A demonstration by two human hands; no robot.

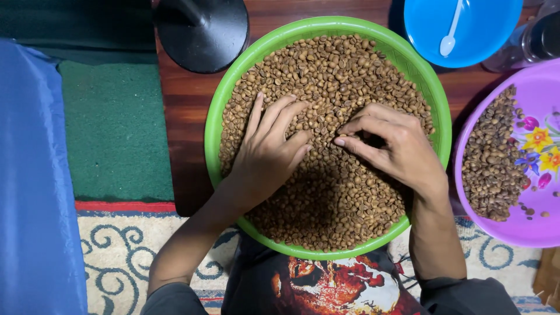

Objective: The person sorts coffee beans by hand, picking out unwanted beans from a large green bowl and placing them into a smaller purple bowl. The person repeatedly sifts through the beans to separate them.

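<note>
Right grip: right hand (396, 146) curls its thumb and forefinger almost together, pinching at a bean or two among the coffee beans (326, 76); whether one is actually caught between the tips is too small to tell.
Left grip: left hand (271, 149) lies flat with fingers spread apart, palm pressed on the beans, clamped on nothing.
Beans: pale brown, heaped in the green basket (429, 81), which rests on the dark wooden tabletop (181, 116) just in front of the person.
Step in hand: judged as sorting, one hand spreading the layer, the other picking single beans out.
Next move calls for: a fine fingertip pinch, lifted clear without dragging neighbours along.
Beside: purple bowl (525, 233) with darker beans to the right; blue bowl (484, 41) holding a white spoon (450, 35) behind.
</note>
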